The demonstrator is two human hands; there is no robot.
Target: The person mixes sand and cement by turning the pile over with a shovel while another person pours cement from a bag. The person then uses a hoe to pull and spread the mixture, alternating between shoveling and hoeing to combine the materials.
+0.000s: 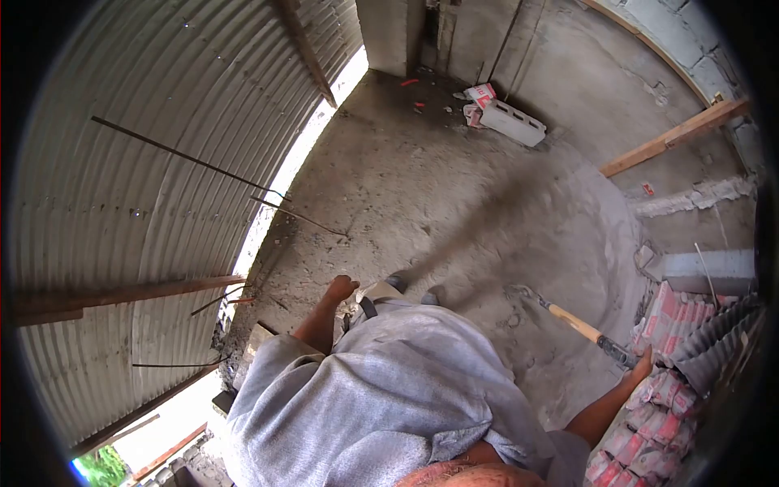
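A shovel [574, 322] with a wooden shaft and a dark handle slants across the right side, its blade end down at the grey, powdery floor. At the handle's upper end is my right hand [643, 365], its fingers closed round the grip, close to the stacked red and white bags. On the other side of my body, my left hand [342, 287] hangs in front of the grey shirt, fingers curled in; nothing shows in it. My shoes are partly visible on the floor below.
Corrugated metal sheeting [162, 162] stands at the left, with thin rods [187, 157] sticking out. A concrete block [513, 122] lies by the back wall. A wooden beam [673, 138] leans at the upper right. Bags [649, 422] are stacked at the lower right.
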